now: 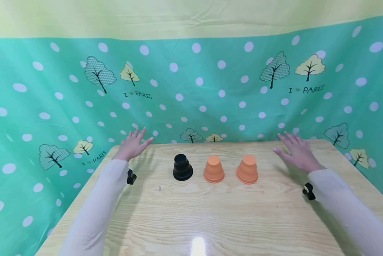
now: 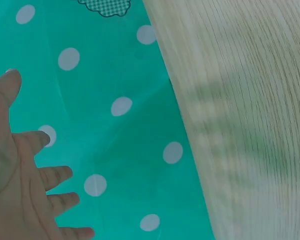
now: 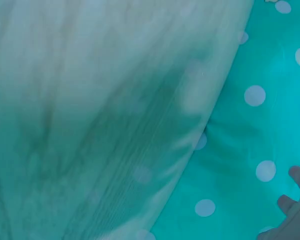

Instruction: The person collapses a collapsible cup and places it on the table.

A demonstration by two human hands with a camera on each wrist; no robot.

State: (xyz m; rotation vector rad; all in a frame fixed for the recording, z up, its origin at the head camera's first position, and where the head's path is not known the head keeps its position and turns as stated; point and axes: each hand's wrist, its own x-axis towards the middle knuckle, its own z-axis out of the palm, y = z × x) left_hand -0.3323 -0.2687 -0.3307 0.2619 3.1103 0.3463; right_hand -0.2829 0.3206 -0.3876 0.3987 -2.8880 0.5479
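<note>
Three small stepped cups stand upside down in a row near the middle of the table: a black cup on the left, an orange cup in the centre and another orange cup to the right. Left of the black cup, my left hand is held above the table with its fingers spread, touching nothing. My right hand hovers to the right of the cups, its fingers also spread and holding nothing. The left wrist view shows the left palm; the right wrist view catches only some fingertips.
The pale wood-grain table reaches back to a green dotted curtain printed with trees, which also hangs along both sides. A small dark mark lies on the table left of the black cup.
</note>
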